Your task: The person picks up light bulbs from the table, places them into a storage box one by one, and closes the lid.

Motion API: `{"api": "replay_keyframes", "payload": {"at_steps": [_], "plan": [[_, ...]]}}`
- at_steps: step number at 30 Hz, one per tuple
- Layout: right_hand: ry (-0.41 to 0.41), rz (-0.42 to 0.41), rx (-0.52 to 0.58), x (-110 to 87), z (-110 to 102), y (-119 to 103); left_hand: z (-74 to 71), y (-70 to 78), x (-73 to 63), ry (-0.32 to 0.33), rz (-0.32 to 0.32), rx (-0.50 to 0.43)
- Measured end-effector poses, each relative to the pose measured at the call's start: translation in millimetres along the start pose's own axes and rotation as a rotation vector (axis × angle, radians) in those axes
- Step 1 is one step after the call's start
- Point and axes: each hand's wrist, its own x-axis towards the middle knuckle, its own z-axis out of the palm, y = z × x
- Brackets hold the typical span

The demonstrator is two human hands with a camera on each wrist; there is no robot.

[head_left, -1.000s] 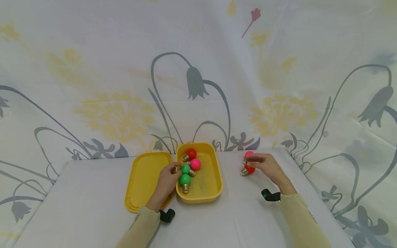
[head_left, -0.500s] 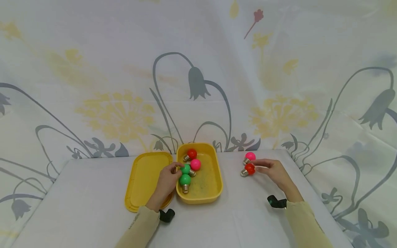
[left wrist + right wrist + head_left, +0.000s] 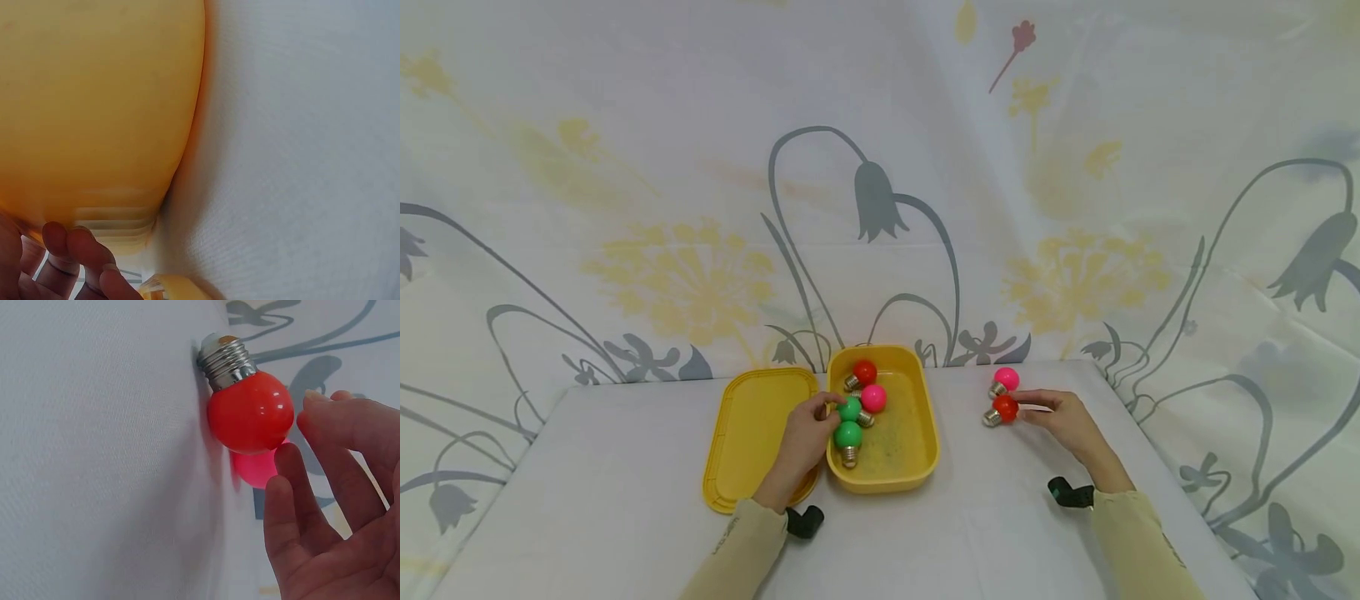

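In the head view my left hand grips the left rim of a yellow plastic box. The left wrist view shows its fingers bent against the box's outer wall. Inside the box lie two green light bulbs, a pink bulb and a red bulb. My right hand is at another red light bulb on the table, its fingertips close around the globe and loosely spread. Just behind that red bulb lies a second pink bulb.
A flat yellow lid lies left of the box, partly under my left forearm. A white cloth covers the table. Behind it hangs a flower-patterned curtain. A black wrist mount sticks out from each sleeve.
My right hand has moved slightly right and toward me, from over the two loose bulbs to the red one's right side, uncovering both. My left hand and the box stay put.
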Motion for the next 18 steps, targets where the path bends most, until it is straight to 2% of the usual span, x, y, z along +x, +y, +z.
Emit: {"api": "replay_keyframes", "payload": {"at_steps": [9, 18], "plan": [[-0.031, -0.037, -0.015, 2.8, 3.8, -1.5, -0.5, -0.3, -0.1, 0.004, 0.025, -0.004], [-0.061, -0.068, -0.114, 5.5, 8.1, -2.5, -0.4, -0.4, 0.0, 0.001, 0.035, -0.016]]}}
